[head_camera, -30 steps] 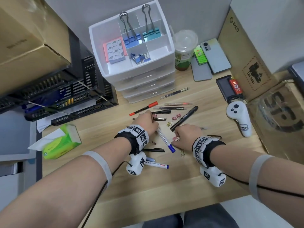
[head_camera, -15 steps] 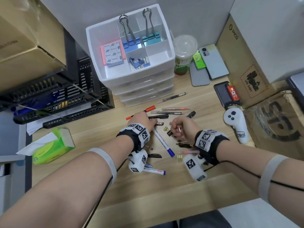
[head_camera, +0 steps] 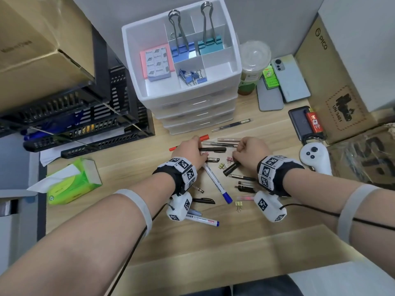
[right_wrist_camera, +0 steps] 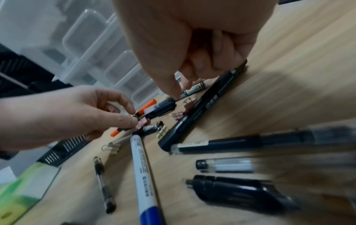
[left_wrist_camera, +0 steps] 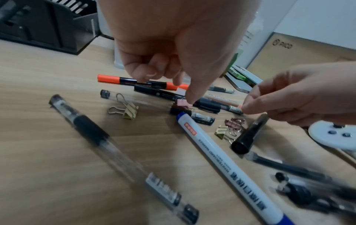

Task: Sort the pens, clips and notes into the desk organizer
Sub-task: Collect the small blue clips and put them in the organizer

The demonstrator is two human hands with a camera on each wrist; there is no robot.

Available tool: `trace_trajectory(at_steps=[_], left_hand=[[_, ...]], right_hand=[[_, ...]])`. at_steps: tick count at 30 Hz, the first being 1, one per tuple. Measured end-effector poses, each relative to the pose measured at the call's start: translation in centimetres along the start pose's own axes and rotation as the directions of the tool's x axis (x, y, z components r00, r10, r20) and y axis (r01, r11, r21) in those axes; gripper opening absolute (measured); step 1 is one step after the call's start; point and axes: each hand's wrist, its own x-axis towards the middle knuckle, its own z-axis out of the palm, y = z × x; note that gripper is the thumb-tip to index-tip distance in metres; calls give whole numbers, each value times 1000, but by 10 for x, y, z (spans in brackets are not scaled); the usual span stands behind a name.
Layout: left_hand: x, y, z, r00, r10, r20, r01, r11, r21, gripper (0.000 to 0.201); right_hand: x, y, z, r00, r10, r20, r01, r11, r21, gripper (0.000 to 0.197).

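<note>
The white desk organizer [head_camera: 136, 60] stands at the back, with sticky notes [head_camera: 157, 64] and small blue clips [head_camera: 192, 75] in its top compartments. Pens and small clips lie scattered in front of it. My left hand [head_camera: 190, 152] pinches a small pink binder clip [left_wrist_camera: 182, 102] just above a black pen, near the red marker [head_camera: 204, 137]. My right hand [head_camera: 241, 150] hovers close to the right, fingers curled, thumb and forefinger together at the end of a thin pen [left_wrist_camera: 234, 108]. Whether they hold anything is hidden. A blue-capped whiteboard marker [head_camera: 217, 182] and a black marker [head_camera: 232, 168] lie between my wrists.
Loose gold clips [head_camera: 222, 166] and pink clips [head_camera: 229, 159] lie among the pens. Black file trays [head_camera: 74, 116] and a green tissue box [head_camera: 70, 184] are on the left. A drink cup [head_camera: 252, 67], phones [head_camera: 292, 77], a power bank [head_camera: 299, 122] and a white controller [head_camera: 314, 157] are on the right.
My right hand has moved away from the desk's front edge, up beside my left hand. My left hand has stayed over the same pens.
</note>
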Motion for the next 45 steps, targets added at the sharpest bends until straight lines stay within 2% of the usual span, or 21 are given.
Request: trace_trajectory(at_steps=[3,5,9,12,14,18,20,23,24,25,27,28,30,33,35,36,37,39,40,42,45], left_hand=[[1,-1,3,996,83,-18,-81,995,54,17],[1,-2,5,995,94,-25,-93,994,49,14],[-2,-3,5,994,75,-76,-82,991,-105,11],[-6,-4,-2,996,-13,-83,-15,945,-328,17],[-8,-9,-8,995,-98,-35,71,885,-461,18],[-16,-32,-11,985,-157,69,170,825,-539,14],[-22,-43,-12,979,-158,128,204,781,-591,19],[-27,-56,-12,961,-186,207,278,675,-684,33],[-29,-58,-14,947,-213,240,320,642,-697,32],[-30,-60,-16,929,-250,272,369,600,-710,30],[-30,-61,-19,891,-322,320,450,534,-716,30],[-30,-61,-20,871,-340,353,488,522,-700,32],[-32,-62,-23,845,-328,423,535,503,-679,33],[-36,-67,-20,876,-245,414,477,556,-681,34],[-41,-68,-18,877,-225,424,479,490,-728,35],[-42,-67,-17,877,-220,427,479,456,-750,36],[-43,-67,-16,879,-212,427,477,436,-763,36],[-43,-67,-15,882,-192,430,470,426,-773,35],[-44,-67,-14,880,-185,438,474,424,-772,33],[-46,-69,-13,871,-190,453,489,425,-761,29],[-52,-75,-13,869,-222,443,495,424,-758,27]], right_hand=[[-1,-4,-1,999,-30,15,32,986,-162,18],[0,-5,0,1000,-12,22,16,985,-173,24],[0,-4,3,1000,-5,19,8,981,-192,29],[0,-2,4,999,-9,34,17,972,-233,35],[1,-1,5,999,-4,42,14,966,-256,38],[1,-9,4,998,7,67,13,958,-285,33],[1,-12,3,998,24,57,-11,975,-224,28],[0,-16,-3,998,20,58,-24,996,81,20],[1,-17,-6,995,4,101,-28,971,237,21],[0,-17,-9,985,-7,172,-69,899,432,24],[-3,-15,-18,950,-19,311,-247,560,791,23],[-5,-13,-22,934,-51,354,-299,432,851,22],[-9,-10,-27,909,-145,391,-315,376,872,23],[-11,-8,-29,882,-155,445,-358,396,846,28],[-9,-7,-30,881,-98,463,-389,408,826,25],[-8,-7,-30,896,-69,438,-357,473,805,23],[-9,-6,-29,923,-36,383,-287,599,748,20],[-13,-5,-25,974,-3,227,-112,863,493,13],[-14,-4,-20,989,-8,149,-47,931,362,8],[-13,-3,-10,998,-30,49,21,981,192,5],[-8,-7,2,998,-59,39,59,998,-5,10]])
